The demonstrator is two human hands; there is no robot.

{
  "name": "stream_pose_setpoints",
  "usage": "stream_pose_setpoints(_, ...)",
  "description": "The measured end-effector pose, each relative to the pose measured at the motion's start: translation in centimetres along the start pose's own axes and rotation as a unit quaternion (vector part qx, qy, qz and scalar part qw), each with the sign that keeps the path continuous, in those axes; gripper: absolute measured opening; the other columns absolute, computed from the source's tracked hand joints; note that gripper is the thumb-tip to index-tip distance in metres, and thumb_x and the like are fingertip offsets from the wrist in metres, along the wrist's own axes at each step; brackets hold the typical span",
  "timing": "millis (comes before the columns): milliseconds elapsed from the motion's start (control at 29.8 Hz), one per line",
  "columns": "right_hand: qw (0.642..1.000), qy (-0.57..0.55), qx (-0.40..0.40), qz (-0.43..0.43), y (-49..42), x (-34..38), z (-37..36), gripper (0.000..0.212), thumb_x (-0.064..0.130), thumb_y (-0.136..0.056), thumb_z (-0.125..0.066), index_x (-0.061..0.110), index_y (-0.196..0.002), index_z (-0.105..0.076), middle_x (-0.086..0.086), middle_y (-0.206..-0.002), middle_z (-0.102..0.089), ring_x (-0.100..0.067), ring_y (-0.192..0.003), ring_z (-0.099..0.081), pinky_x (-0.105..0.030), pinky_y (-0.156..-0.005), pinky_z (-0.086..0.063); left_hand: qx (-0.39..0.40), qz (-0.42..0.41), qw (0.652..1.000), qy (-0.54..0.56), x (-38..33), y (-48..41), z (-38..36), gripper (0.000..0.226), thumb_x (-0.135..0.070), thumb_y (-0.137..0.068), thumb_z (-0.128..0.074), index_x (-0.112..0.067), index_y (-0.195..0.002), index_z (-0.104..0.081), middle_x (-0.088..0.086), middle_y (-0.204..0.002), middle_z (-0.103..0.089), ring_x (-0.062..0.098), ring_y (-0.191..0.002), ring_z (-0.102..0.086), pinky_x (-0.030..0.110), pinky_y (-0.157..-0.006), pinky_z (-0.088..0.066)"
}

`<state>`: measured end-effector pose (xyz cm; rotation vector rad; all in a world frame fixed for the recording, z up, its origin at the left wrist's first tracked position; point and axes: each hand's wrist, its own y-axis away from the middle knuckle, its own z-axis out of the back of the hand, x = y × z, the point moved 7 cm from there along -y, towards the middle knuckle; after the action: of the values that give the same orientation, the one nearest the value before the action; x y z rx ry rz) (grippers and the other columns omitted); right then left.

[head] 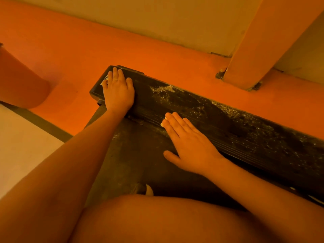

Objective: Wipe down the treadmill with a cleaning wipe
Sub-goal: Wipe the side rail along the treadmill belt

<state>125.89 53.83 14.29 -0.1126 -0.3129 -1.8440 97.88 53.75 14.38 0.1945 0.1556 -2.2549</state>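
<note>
The treadmill's black side rail point(228, 123) runs from upper left to lower right, streaked with wet foam. Its dark belt point(133, 155) lies below the rail. My left hand point(118, 91) lies flat with straight fingers on the rail's far left end, beside a small white label. My right hand point(189, 142) presses flat on the rail's inner edge, fingers straight. A white cleaning wipe point(163, 122) peeks out under its fingertips; most of it is hidden by the hand.
An orange floor point(157, 55) surrounds the treadmill. An orange upright post point(259, 41) bolted to the floor stands at the upper right, against a pale wall. An orange rounded object point(21, 81) sits at the left. My bare knee point(157, 218) fills the bottom.
</note>
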Motion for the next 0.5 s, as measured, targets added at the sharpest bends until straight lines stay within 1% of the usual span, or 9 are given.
stream_pose_setpoints(134, 1.0, -0.011, 0.012, -0.013, -1.9, 0.5, 0.6, 0.087, 0.055, -0.101, -0.039, 0.013, -0.161, 0.007, -0.009, -0.167, 0.017, -0.022, -0.154, 0.019, -0.038, -0.125, 0.008, -0.007, -0.002, 1.0, -0.001, 0.1, 0.1, 0.0, 0.06, -0.038, -0.108, -0.021, -0.004, -0.157, -0.023, 0.015, -0.166, -0.017, 0.032, -0.154, -0.013, 0.052, -0.124, -0.013)
stream_pose_setpoints(269, 0.999, -0.036, 0.0, -0.018, -4.6, 0.8, 1.1, 0.074, 0.042, -0.106, -0.034, 0.013, -0.161, 0.005, -0.008, -0.168, 0.014, -0.022, -0.154, 0.016, -0.04, -0.127, 0.004, -0.012, -0.003, 1.0, -0.006, 0.0, 0.0, 0.1, 0.06, -0.037, -0.107, -0.022, -0.003, -0.157, -0.024, 0.016, -0.165, -0.019, 0.032, -0.153, -0.014, 0.052, -0.123, -0.013)
stream_pose_setpoints(369, 1.0, -0.018, -0.004, -0.011, -1.9, -0.5, 0.6, 0.069, 0.033, -0.108, -0.034, 0.014, -0.161, 0.006, -0.007, -0.167, 0.015, -0.022, -0.154, 0.015, -0.038, -0.126, 0.007, -0.009, -0.003, 1.0, -0.004, 0.0, 0.0, 0.1, 0.06, -0.037, -0.107, -0.022, -0.003, -0.157, -0.023, 0.016, -0.165, -0.018, 0.033, -0.153, -0.013, 0.053, -0.123, -0.013)
stream_pose_setpoints(503, 0.998, -0.017, -0.056, -0.03, 2.8, -2.4, 0.2, 0.066, 0.03, -0.106, -0.04, 0.012, -0.161, -0.006, -0.009, -0.168, 0.001, -0.024, -0.155, 0.002, -0.04, -0.125, -0.001, -0.008, -0.005, 1.0, -0.002, -0.2, 0.1, 0.1, 0.06, -0.037, -0.107, -0.022, -0.003, -0.157, -0.023, 0.016, -0.165, -0.017, 0.033, -0.153, -0.013, 0.053, -0.124, -0.012)
